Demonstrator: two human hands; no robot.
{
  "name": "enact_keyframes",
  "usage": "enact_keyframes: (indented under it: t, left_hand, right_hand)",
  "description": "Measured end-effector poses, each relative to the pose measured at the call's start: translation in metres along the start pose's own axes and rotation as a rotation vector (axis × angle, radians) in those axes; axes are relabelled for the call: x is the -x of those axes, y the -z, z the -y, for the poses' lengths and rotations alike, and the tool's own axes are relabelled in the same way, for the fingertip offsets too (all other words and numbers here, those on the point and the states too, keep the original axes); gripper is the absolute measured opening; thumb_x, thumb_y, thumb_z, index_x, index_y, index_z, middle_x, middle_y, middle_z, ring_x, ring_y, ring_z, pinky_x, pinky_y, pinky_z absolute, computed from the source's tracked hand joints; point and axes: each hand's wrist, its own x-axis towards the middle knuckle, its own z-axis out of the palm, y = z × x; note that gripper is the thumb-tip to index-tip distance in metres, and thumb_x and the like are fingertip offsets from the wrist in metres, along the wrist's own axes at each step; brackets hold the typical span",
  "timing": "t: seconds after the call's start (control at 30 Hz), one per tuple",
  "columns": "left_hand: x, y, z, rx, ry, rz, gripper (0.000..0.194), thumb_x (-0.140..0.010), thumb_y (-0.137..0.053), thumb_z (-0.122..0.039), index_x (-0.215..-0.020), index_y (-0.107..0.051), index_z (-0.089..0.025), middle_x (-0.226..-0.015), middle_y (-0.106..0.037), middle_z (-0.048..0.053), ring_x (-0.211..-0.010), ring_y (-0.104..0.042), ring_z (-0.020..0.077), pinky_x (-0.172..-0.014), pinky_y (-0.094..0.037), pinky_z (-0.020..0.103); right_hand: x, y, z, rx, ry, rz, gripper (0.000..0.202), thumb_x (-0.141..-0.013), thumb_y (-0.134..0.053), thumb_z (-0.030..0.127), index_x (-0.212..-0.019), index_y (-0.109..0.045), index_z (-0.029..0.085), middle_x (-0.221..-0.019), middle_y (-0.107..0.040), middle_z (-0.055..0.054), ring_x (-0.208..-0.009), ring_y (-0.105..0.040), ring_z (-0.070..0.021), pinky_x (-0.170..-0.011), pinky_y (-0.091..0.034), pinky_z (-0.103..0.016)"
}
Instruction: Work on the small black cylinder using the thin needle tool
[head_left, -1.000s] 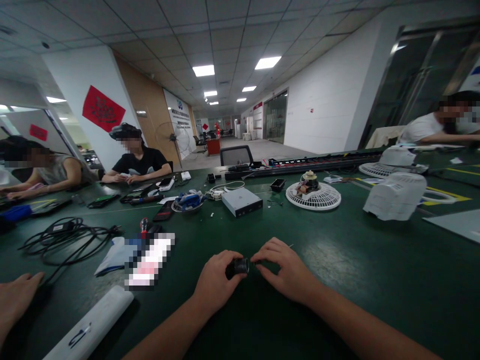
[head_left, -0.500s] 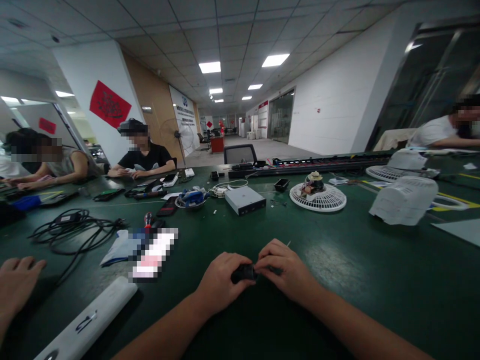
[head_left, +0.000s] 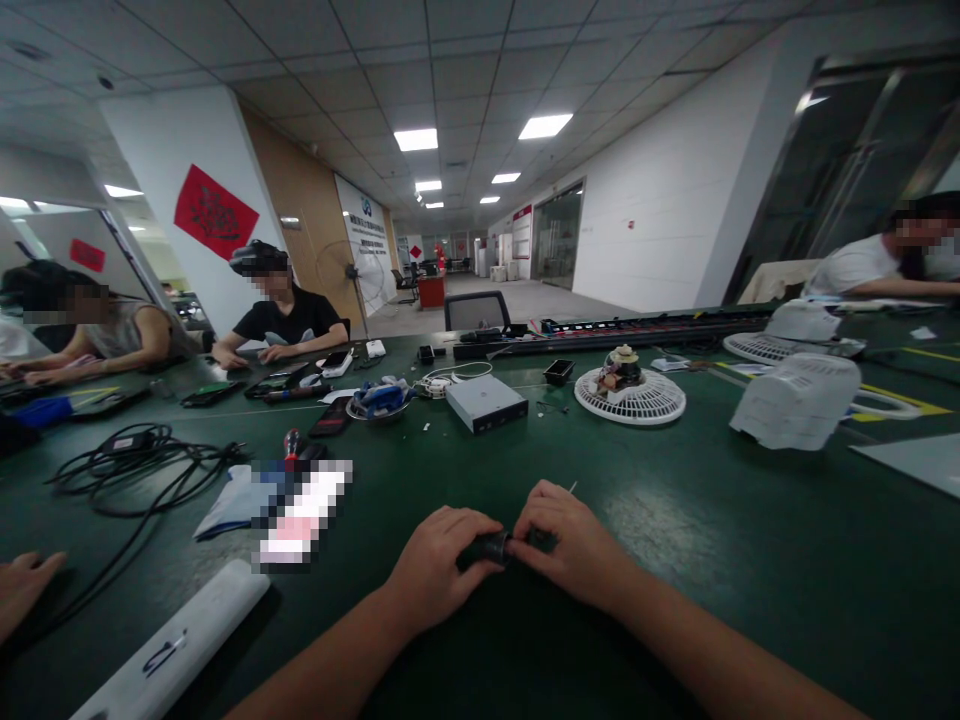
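Note:
My left hand (head_left: 435, 565) is wrapped round a short dark cylinder (head_left: 493, 547), with its open-looking end turned towards the right. The cylinder's other end is hidden in the palm. My right hand (head_left: 562, 540) is closed in a pinch, its fingertips touching the right end of the cylinder. From behind its knuckles pokes the pale tip of a thin rod (head_left: 574, 488); the rest of that rod is covered by the fingers. Both hands are just above the dark green table (head_left: 465, 480), near its front edge.
A long white casing (head_left: 180, 640), a blurred bright phone-like panel (head_left: 307, 515), a cloth packet (head_left: 238, 500) and a black cable (head_left: 142, 470) lie left. Ahead are a grey disc drive (head_left: 486, 403) and a white fan grille (head_left: 630, 395). Another person's hand (head_left: 30, 590) rests at far left.
My right fingers have shifted slightly at the cylinder's end, and the thumb sits lower. The other person's hand at far left has drawn back leftwards. The view has turned slightly.

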Motion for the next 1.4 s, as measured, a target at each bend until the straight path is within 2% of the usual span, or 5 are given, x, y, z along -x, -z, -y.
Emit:
enact_keyframes:
  t: [0.27,0.47,0.63,1.0,1.4]
  left_hand:
    - [0.000,0.001,0.000,0.033,0.007,0.095,0.033,-0.084,-0.075,-0.019,-0.113,-0.061,-0.022,-0.110,-0.071,0.003,-0.099,-0.064,0.0210,-0.088,-0.047,0.034]
    - [0.000,0.003,0.000,0.002,0.003,0.204,0.029,-0.087,-0.073,-0.022,-0.113,-0.061,-0.024,-0.109,-0.071,0.002,-0.097,-0.063,0.0216,-0.087,-0.047,0.034]
    - [0.001,0.001,0.001,-0.033,0.062,0.119,0.035,-0.088,-0.070,-0.024,-0.121,-0.058,-0.023,-0.112,-0.070,0.005,-0.099,-0.064,0.0224,-0.087,-0.048,0.035]
    - [0.002,-0.002,-0.001,-0.054,-0.030,0.053,0.030,-0.083,-0.073,-0.020,-0.110,-0.060,-0.022,-0.104,-0.071,0.004,-0.092,-0.066,0.0221,-0.082,-0.049,0.035]
    - [0.001,-0.002,0.000,0.006,-0.025,0.049,0.030,-0.081,-0.072,-0.013,-0.108,-0.063,-0.024,-0.106,-0.072,0.004,-0.094,-0.067,0.0220,-0.084,-0.050,0.035]
  right_hand:
    - [0.002,0.001,-0.002,0.151,0.046,-0.078,0.017,-0.076,-0.082,0.026,-0.074,-0.067,0.019,-0.075,-0.068,-0.002,-0.081,-0.055,-0.0215,-0.072,-0.040,-0.035]
    - [0.002,-0.001,-0.001,0.080,0.079,0.033,0.008,-0.079,-0.079,0.023,-0.081,-0.072,0.022,-0.077,-0.071,0.000,-0.083,-0.056,-0.0204,-0.074,-0.040,-0.034]
    - [0.002,-0.005,0.004,0.053,-0.041,-0.028,0.011,-0.086,-0.068,0.019,-0.076,-0.072,0.020,-0.075,-0.072,-0.002,-0.082,-0.055,-0.0210,-0.074,-0.042,-0.035]
    - [0.004,-0.005,0.017,0.115,-0.088,-0.078,0.010,-0.074,-0.074,0.024,-0.069,-0.066,0.020,-0.072,-0.067,-0.003,-0.080,-0.055,-0.0224,-0.074,-0.041,-0.037]
    - [0.003,-0.006,0.018,0.057,-0.081,-0.005,0.007,-0.073,-0.072,0.023,-0.077,-0.067,0.019,-0.077,-0.065,-0.003,-0.083,-0.054,-0.0222,-0.076,-0.041,-0.037]
